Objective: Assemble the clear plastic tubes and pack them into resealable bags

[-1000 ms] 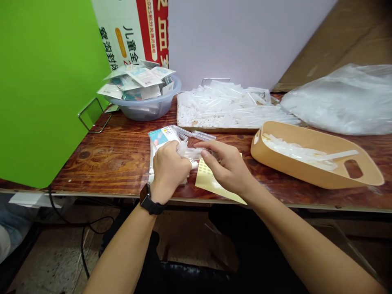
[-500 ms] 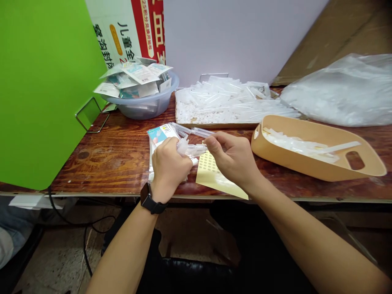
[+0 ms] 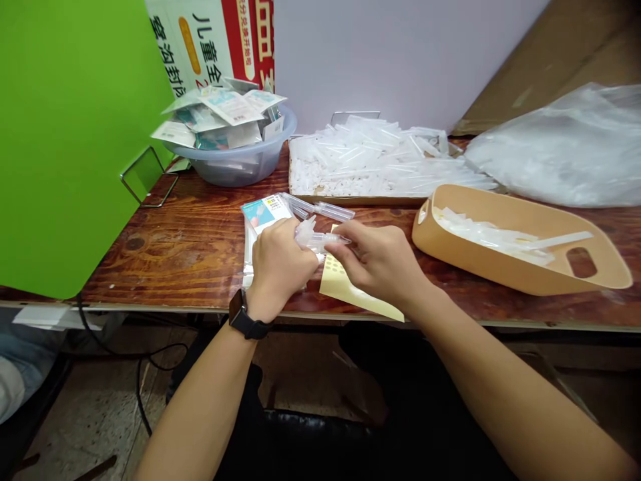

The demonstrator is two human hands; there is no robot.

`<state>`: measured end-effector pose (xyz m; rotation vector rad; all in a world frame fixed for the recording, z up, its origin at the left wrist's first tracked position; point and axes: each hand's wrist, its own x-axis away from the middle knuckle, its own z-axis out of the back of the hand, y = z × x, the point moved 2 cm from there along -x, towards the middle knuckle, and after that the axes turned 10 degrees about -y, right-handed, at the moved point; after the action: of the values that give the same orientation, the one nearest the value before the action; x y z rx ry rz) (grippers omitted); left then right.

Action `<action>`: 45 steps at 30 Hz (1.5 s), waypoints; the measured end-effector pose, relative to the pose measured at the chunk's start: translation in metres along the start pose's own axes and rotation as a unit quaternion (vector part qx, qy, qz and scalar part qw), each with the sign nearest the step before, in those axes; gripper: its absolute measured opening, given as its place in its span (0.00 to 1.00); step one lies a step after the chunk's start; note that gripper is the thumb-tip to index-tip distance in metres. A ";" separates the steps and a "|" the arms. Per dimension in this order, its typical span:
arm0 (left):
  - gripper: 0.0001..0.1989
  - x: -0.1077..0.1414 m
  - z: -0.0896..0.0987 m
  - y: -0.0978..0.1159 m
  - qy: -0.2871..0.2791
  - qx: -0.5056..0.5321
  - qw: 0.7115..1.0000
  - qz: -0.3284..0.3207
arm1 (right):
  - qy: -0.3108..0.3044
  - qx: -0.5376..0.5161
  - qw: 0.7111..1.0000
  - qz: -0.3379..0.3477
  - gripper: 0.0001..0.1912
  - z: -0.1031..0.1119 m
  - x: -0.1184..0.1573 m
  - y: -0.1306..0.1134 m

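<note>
Grasping one clear plastic tube (image 3: 323, 240) between them above the table (image 3: 150, 267), the clenched left hand (image 3: 283, 270) holds its wider end and the right hand (image 3: 378, 260) pinches its tip, long axis near level, pointing right, over one packet (image 3: 260, 215) and one sticker sheet (image 3: 343, 284), two loose tubes (image 3: 333, 212) just beyond.

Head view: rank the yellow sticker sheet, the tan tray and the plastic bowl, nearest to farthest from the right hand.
From the right hand:
1. Yellow sticker sheet, just beneath it
2. Tan tray, to its right
3. Plastic bowl, back left
</note>
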<state>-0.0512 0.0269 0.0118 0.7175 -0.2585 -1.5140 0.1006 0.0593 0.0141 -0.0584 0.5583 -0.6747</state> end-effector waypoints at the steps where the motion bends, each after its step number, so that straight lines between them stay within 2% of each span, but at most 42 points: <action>1: 0.08 0.000 0.000 0.000 0.000 0.001 1.000 0.002 | 0.003 0.019 1.000 -0.002 0.18 0.000 0.000 0.000; 3: 0.08 -0.001 0.001 -0.002 -0.004 0.011 1.000 0.012 | 0.026 0.037 0.999 -0.001 0.20 -0.001 0.001 0.001; 6: 0.07 -0.001 0.000 -0.004 -0.033 0.047 0.998 0.017 | 0.049 0.046 0.997 0.050 0.15 -0.002 0.003 0.001; 8: 0.07 -0.001 -0.001 -0.004 -0.044 0.047 0.998 0.011 | 0.037 0.069 0.994 0.081 0.11 -0.004 0.004 0.000; 10: 0.08 0.000 0.000 -0.003 -0.030 0.008 1.000 0.001 | 0.020 0.087 0.993 0.074 0.11 -0.006 0.004 -0.002; 12: 0.07 0.002 0.002 -0.001 -0.001 -0.053 0.999 -0.013 | 0.003 0.076 0.996 0.039 0.14 -0.007 0.004 -0.005; 14: 0.05 0.004 0.003 0.000 0.030 -0.110 0.993 -0.029 | -0.010 0.020 1.000 -0.002 0.18 -0.006 0.004 -0.008; 17: 0.05 0.006 0.004 0.001 0.059 -0.156 0.984 -0.058 | -0.031 -0.125 0.990 -0.054 0.21 -0.004 0.001 -0.012; 21: 0.06 0.007 0.006 -0.003 0.068 -0.172 0.979 -0.084 | -0.078 -0.318 0.938 -0.118 0.21 -0.006 -0.001 -0.011; 24: 0.01 0.007 0.008 -0.008 0.074 -0.215 0.972 -0.066 | -0.040 -0.368 0.912 -0.176 0.12 -0.009 0.001 -0.004; 26: 0.03 0.007 0.010 -0.010 0.074 -0.243 0.965 -0.059 | -0.019 -0.358 0.916 -0.182 0.05 -0.010 0.003 -0.001; 28: 0.04 0.007 0.011 -0.012 0.063 -0.258 0.962 -0.064 | -0.008 -0.326 0.930 -0.170 0.10 -0.009 0.005 -0.001; 31: 0.05 0.007 0.012 -0.013 0.039 -0.265 0.961 -0.072 | 0.005 -0.272 0.952 -0.139 0.07 -0.002 0.004 -0.008; 33: 0.05 0.007 0.012 -0.014 0.029 -0.264 0.961 -0.077 | 0.014 -0.232 0.968 -0.095 0.06 0.003 0.002 -0.015; 36: 0.06 0.008 0.013 -0.014 0.020 -0.253 0.964 -0.082 | 0.015 -0.164 0.986 -0.015 0.13 0.006 0.000 -0.023; 39: 0.05 0.008 0.013 -0.012 -0.006 -0.219 0.972 -0.082 | 0.010 -0.141 0.990 0.002 0.15 0.004 0.001 -0.023; 43: 0.06 0.009 0.013 -0.009 -0.076 -0.156 0.979 -0.103 | 0.024 -0.139 0.989 0.052 0.07 0.004 0.001 -0.021; 45: 0.07 0.010 0.012 -0.008 -0.115 -0.124 0.978 -0.122 | 0.023 -0.142 0.986 0.086 0.07 0.005 0.001 -0.022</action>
<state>-0.0640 0.0149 0.0142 0.3837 -0.1532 -1.8293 0.0910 0.0408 0.0230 -0.2601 0.6928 -0.4253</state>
